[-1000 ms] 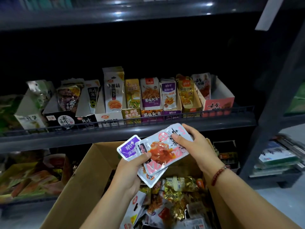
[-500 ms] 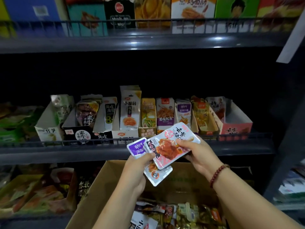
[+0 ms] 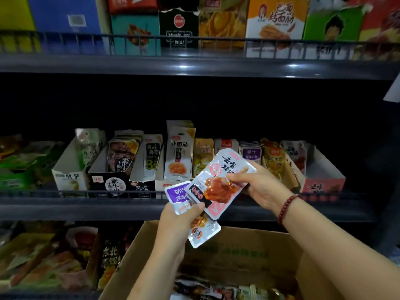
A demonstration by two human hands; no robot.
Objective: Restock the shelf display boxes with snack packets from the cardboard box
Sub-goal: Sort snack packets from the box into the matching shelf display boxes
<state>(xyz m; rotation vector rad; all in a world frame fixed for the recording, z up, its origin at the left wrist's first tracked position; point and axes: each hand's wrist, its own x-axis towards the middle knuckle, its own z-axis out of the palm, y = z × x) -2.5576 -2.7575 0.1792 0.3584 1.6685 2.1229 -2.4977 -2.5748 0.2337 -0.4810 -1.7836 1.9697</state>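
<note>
My left hand (image 3: 177, 219) grips a fan of snack packets: a purple packet (image 3: 176, 192) on top and a white packet (image 3: 203, 232) hanging below. My right hand (image 3: 259, 182) pinches the right edge of a large white-and-pink packet (image 3: 218, 182) with a red meat picture, which overlaps the fan. Both hands are above the open cardboard box (image 3: 238, 252), whose loose packets (image 3: 216, 289) show at the bottom. Just behind the hands runs the row of display boxes on the middle shelf (image 3: 86, 207); the pink display box (image 3: 322, 180) at the right end is partly filled.
A wire rail (image 3: 65, 192) fronts the middle shelf. Other display boxes stand left of the hands, among them a black one (image 3: 112, 182) and a white one (image 3: 69, 178). The upper shelf (image 3: 194, 66) carries large cartons. Bagged snacks (image 3: 43, 263) fill the lower shelf at left.
Both hands have risen with the packets from over the cardboard box to the level of the middle shelf. The view has tilted up, and the upper shelf's cartons have come into sight.
</note>
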